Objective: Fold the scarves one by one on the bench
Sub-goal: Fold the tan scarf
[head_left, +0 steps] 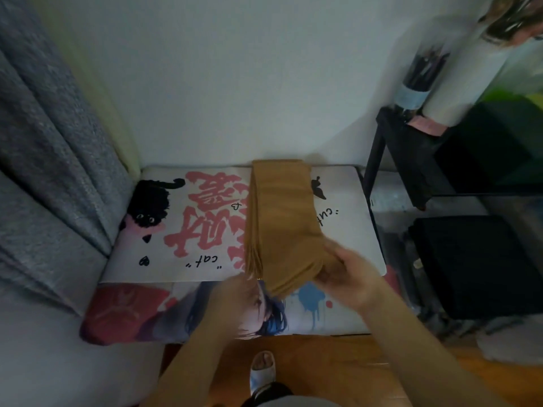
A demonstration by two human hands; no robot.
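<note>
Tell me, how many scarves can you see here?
1: a tan scarf lying lengthwise across the bench, its near end gripped by the right hand. Others may be outside the view.

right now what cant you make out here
Head view:
- right hand: blurred by motion, grips the tan scarf; finger positions unclear.
- left hand: blurred, grip unclear.
- scarf's near end: covered by both hands.
- bench print: partly hidden under the scarf.

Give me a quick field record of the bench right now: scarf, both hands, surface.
scarf: tan scarf, long strip running from the wall toward the person, fringe at near left edge
right hand: right hand grips the scarf's near end
left hand: left hand at the near edge by the fringe, blurred; grip unclear
surface: printed cushion on the bench
</note>
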